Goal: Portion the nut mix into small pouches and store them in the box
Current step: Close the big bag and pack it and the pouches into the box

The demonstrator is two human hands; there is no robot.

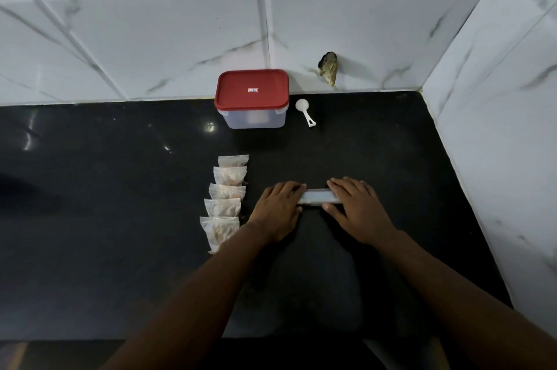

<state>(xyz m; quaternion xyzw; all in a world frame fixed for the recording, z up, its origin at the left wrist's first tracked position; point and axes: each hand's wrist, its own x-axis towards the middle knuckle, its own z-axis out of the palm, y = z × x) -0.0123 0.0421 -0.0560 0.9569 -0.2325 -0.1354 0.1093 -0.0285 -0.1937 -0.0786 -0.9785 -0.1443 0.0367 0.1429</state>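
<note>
Black glossy counter [90, 189], white marbled wall tiles [150, 38], ragged dark hole [328, 68] low in them.

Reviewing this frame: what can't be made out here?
- Head view: item between left hand and right hand is mostly hidden by them.
- Box: contents blurred behind its frosted wall.
- Lid sticker: too small to read.
- Pouches: contents too small to identify.

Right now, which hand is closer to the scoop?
Right. The right hand lies below the scoop and a little to its right; the left hand sits farther off, lower left. Both are pressing on a pouch, well short of it.
</note>
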